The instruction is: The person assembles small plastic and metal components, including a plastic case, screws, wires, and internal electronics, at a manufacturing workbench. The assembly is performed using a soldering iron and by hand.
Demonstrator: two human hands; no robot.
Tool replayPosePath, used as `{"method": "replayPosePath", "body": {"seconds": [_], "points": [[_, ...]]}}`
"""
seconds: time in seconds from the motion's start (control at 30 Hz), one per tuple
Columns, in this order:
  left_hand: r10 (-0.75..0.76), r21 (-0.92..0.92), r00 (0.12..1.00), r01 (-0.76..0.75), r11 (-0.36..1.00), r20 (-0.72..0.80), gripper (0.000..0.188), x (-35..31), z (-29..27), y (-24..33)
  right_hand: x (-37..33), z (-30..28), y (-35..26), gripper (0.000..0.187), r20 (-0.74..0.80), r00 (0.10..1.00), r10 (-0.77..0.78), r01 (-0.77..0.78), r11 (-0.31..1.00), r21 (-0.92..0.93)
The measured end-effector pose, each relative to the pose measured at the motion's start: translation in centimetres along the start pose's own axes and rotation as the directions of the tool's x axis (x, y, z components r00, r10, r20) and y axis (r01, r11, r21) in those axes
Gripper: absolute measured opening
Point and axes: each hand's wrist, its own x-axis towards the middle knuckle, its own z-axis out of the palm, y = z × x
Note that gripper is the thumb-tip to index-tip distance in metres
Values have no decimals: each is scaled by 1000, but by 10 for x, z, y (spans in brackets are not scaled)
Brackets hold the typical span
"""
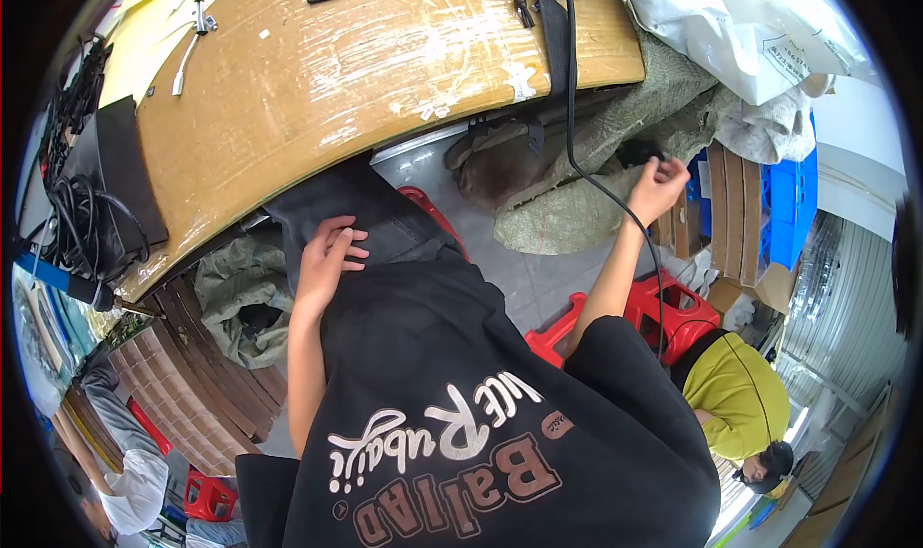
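Note:
My left hand (329,260) rests on my dark trousers (370,207) at the lap, fingers loosely spread and nothing in them. Out to the right, my right hand (657,190) is raised at the mouth of a pale green woven sack (558,216). Its fingers are bent together, and whatever may be between them is too small to make out. Just beyond the fingertips, a black item (635,152) shows inside the sack's folds. A black cable (571,96) hangs from the table and passes close to my right wrist.
The curved wooden table (385,58) spans the far side. A blue-handled soldering iron (62,284) and coiled black cables (91,216) are at left. Stacked cardboard (735,211), a blue crate (790,202) and red stools (663,312) stand at right. A person in yellow-green (745,394) sits behind me.

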Motion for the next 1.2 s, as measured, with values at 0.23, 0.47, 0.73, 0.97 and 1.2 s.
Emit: {"method": "replayPosePath", "body": {"seconds": [0.23,0.47,0.73,0.97,1.2], "points": [[15,-88,1000,-17,996,-15,28,-4,2,-9,-61,11,9,22,379,925,34,-9,998,-66],[35,-77,999,-37,996,-27,28,-3,-15,-11,-143,12,-103,9,845,484,-225,55,972,227],[74,-188,943,-141,972,-326,25,-30,-51,-22,-82,26,-306,14,657,598,-459,-186,718,671],[71,-230,527,-482,845,-847,18,-78,-103,-26,-29,89,-348,29,487,574,-659,414,746,522],[365,343,-86,-591,731,-927,17,-133,-184,58,-36,104,-339,10,356,642,-679,470,716,517]]}}
